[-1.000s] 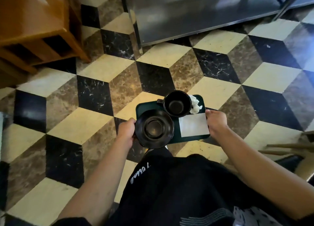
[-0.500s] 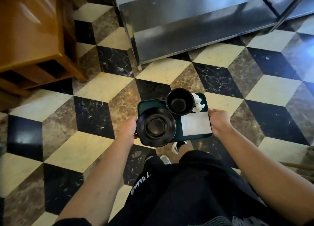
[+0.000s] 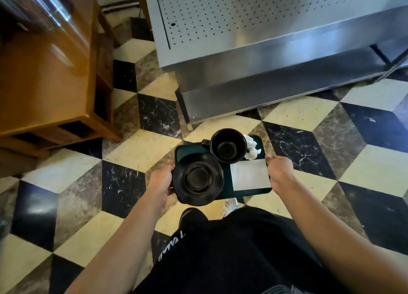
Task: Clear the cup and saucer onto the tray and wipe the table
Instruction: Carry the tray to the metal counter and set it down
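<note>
Head view: dark green tray (image 3: 188, 150) carried above the checkered floor (image 3: 143, 148) — left hand (image 3: 160, 182) grips its left edge, right hand (image 3: 278, 172) grips the right edge with the thumb on top. On the tray: black saucer (image 3: 198, 179) at the near left, overhanging the edge; black cup (image 3: 228, 145) upright just behind it, handle to the left; white napkin (image 3: 250, 175) flat at the right; crumpled tissue (image 3: 251, 149) beside the cup. Steel cabinet (image 3: 265, 50) ahead, wooden table (image 3: 48, 77) to the left.
</note>
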A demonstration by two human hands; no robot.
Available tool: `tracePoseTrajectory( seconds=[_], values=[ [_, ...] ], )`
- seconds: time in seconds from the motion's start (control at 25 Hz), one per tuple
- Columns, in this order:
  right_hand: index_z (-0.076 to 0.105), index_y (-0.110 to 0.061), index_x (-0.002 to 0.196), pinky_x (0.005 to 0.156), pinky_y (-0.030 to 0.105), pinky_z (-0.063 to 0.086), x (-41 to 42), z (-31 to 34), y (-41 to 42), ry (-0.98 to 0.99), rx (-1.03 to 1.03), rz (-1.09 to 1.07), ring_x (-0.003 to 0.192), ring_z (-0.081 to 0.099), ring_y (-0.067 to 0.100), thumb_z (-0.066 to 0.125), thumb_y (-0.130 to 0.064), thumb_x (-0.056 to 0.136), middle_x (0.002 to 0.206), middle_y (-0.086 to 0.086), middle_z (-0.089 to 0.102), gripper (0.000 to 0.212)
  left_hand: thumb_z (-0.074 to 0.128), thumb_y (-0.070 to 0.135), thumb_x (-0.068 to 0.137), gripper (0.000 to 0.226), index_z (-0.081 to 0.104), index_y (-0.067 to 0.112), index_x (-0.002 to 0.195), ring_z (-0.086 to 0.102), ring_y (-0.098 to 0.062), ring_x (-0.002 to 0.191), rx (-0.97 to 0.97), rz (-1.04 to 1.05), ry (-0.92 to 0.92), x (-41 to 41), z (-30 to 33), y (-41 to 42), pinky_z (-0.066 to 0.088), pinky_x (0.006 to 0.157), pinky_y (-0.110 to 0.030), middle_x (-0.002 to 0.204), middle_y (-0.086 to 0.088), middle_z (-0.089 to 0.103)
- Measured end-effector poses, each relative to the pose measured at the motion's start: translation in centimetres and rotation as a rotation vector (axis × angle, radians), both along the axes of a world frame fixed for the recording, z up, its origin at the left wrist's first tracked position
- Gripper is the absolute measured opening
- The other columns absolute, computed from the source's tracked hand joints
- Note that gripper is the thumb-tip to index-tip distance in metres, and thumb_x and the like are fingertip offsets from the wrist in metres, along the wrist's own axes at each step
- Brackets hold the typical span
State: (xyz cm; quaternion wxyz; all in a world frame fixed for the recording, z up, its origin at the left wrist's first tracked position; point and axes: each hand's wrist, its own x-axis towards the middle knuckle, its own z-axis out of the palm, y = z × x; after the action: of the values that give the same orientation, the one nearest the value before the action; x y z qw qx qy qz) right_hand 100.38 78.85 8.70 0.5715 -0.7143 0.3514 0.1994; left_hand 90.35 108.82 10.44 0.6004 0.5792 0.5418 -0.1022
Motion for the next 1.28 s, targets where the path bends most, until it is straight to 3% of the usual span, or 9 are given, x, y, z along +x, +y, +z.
tracePoseTrajectory(
  seconds=[0.16, 0.28, 0.44, 0.64, 0.72, 0.8, 0.96, 1.28],
  values=[
    [0.075, -0.006, 0.121, 0.102, 0.055, 0.057, 8.8, 1.2, 1.8, -0.036, -0.003, 0.032, 0.113, 0.07, 0.037, 0.058, -0.02, 0.106, 0.118, 0.014, 0.075, 0.027, 0.052, 0.02, 0.097, 0.021, 0.068, 0.008, 0.092, 0.064, -0.029, 0.07, 0.005, 0.038, -0.042, 7.9, 1.7, 1.5, 0.052, 0.058, -0.034, 0.073, -0.01, 0.068],
    [0.073, -0.007, 0.125, 0.104, 0.054, 0.056, 15.5, 1.9, 3.5, -0.058, 0.003, 0.042, 0.116, 0.07, 0.037, 0.058, -0.018, 0.106, 0.125, 0.014, 0.074, 0.027, 0.052, 0.02, 0.094, 0.02, 0.067, 0.009, 0.088, 0.063, -0.029, 0.071, -0.003, 0.043, -0.069, 13.9, 2.7, 3.2, 0.052, 0.059, -0.035, 0.074, -0.012, 0.067],
    [0.079, -0.007, 0.106, 0.085, 0.047, 0.064, 23.3, 1.7, 5.9, -0.071, 0.0, 0.067, 0.093, 0.074, 0.033, 0.055, -0.017, 0.106, 0.107, 0.015, 0.079, 0.026, 0.053, 0.021, 0.096, 0.021, 0.068, 0.009, 0.087, 0.063, -0.029, 0.07, -0.01, 0.058, -0.09, 21.7, 2.6, 6.3, 0.052, 0.061, -0.034, 0.072, -0.01, 0.067],
    [0.076, 0.001, 0.107, 0.098, 0.052, 0.056, 33.0, 1.0, 9.9, -0.093, -0.027, 0.078, 0.102, 0.069, 0.035, 0.053, -0.018, 0.105, 0.109, 0.016, 0.075, 0.029, 0.054, 0.022, 0.097, 0.019, 0.067, 0.009, 0.09, 0.064, -0.029, 0.071, -0.047, 0.025, -0.12, 31.9, 2.2, 11.2, 0.053, 0.062, -0.035, 0.073, -0.009, 0.066],
    [0.074, 0.007, 0.095, 0.083, 0.044, 0.056, 35.7, 1.1, 10.9, -0.091, -0.033, 0.057, 0.083, 0.065, 0.031, 0.052, -0.016, 0.105, 0.089, 0.014, 0.07, 0.033, 0.055, 0.021, 0.097, 0.02, 0.068, 0.006, 0.092, 0.064, -0.03, 0.072, -0.066, 0.009, -0.111, 34.9, 2.7, 12.2, 0.053, 0.064, -0.036, 0.075, -0.012, 0.066],
    [0.072, 0.0, 0.077, 0.068, 0.044, 0.053, 38.8, 1.3, 12.2, -0.081, -0.017, 0.049, 0.071, 0.061, 0.029, 0.052, -0.013, 0.103, 0.077, 0.015, 0.064, 0.035, 0.054, 0.02, 0.096, 0.021, 0.067, 0.003, 0.093, 0.062, -0.031, 0.072, -0.079, -0.008, -0.113, 38.2, 2.9, 13.7, 0.05, 0.066, -0.038, 0.077, -0.016, 0.063],
    [0.072, -0.006, 0.08, 0.07, 0.044, 0.049, 44.6, 1.8, 14.4, -0.082, 0.035, -0.025, 0.077, 0.057, 0.028, 0.058, -0.012, 0.101, 0.086, 0.016, 0.061, 0.026, 0.054, 0.023, 0.095, 0.019, 0.061, 0.01, 0.083, 0.057, -0.027, 0.064, -0.082, -0.042, -0.109, 43.7, 3.2, 15.8, 0.046, 0.059, -0.034, 0.066, -0.008, 0.056],
    [0.062, -0.004, 0.078, 0.071, 0.04, 0.037, 56.3, 0.1, 16.3, -0.043, 0.0, 0.001, 0.083, 0.042, 0.024, 0.059, -0.016, 0.101, 0.092, 0.009, 0.046, 0.025, 0.05, 0.024, 0.1, 0.026, 0.069, 0.007, 0.101, 0.068, -0.032, 0.092, -0.088, -0.006, -0.09, 54.4, 2.3, 17.4, 0.056, 0.073, -0.039, 0.089, -0.013, 0.069]
  ],
)
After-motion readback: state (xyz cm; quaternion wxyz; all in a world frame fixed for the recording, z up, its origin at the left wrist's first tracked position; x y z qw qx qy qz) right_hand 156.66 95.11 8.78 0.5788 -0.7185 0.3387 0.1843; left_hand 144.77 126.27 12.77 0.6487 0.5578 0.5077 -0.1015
